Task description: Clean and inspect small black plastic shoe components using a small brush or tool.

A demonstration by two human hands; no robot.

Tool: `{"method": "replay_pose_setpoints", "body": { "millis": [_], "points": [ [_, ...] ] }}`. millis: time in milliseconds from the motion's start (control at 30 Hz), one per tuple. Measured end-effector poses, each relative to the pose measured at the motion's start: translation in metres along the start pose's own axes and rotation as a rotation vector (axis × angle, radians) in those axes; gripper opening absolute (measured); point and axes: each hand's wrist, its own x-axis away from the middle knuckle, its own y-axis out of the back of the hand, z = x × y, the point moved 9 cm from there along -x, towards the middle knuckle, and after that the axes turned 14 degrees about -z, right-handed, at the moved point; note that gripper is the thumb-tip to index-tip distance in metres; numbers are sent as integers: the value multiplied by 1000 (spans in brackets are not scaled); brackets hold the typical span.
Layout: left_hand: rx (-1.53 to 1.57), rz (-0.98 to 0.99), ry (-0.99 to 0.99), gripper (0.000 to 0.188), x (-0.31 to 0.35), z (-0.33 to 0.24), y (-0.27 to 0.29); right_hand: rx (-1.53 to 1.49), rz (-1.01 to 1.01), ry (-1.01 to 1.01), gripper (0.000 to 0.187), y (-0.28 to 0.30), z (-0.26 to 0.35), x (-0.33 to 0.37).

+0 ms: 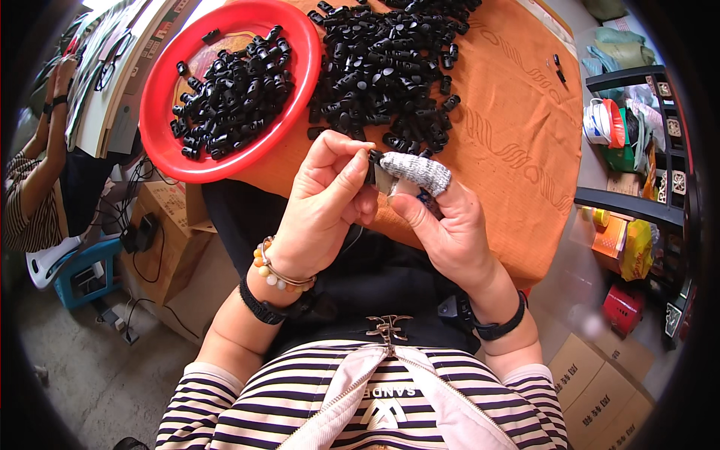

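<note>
My left hand (pixel 330 184) is closed, pinching a small black plastic part (pixel 373 160) between thumb and forefinger. Close beside it is my right hand (pixel 454 221), its forefinger wearing a grey knitted finger cover (pixel 420 172) whose tip reaches the part. The right thumb curls in below, and what lies between it and the covered finger is hidden. Just beyond my hands, a large heap of similar black plastic parts (pixel 382 67) spreads over the orange tablecloth (pixel 510 172). More black parts (pixel 240 97) lie inside a red plastic basin (pixel 155 142) at the far left.
A few black bits (pixel 559 71) lie at the table's far right. Dark shelving (pixel 630 201) with bags and boxes stands on the right, above cardboard cartons (pixel 600 382). To the left are a wooden box (pixel 161 232), cables, a blue stool (pixel 90 274) and a person in stripes (pixel 34 180).
</note>
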Motion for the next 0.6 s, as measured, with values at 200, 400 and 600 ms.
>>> {"method": "replay_pose_setpoints", "body": {
  "millis": [200,400,600],
  "points": [
    [65,-3,91,11,1,6,-1,-188,-43,-116,28,2,-10,1],
    [91,52,130,11,2,10,-6,-338,-148,-193,40,6,-14,-7],
    [74,68,142,10,5,13,-7,-333,-125,-210,44,-5,-18,-16]
  ]
}}
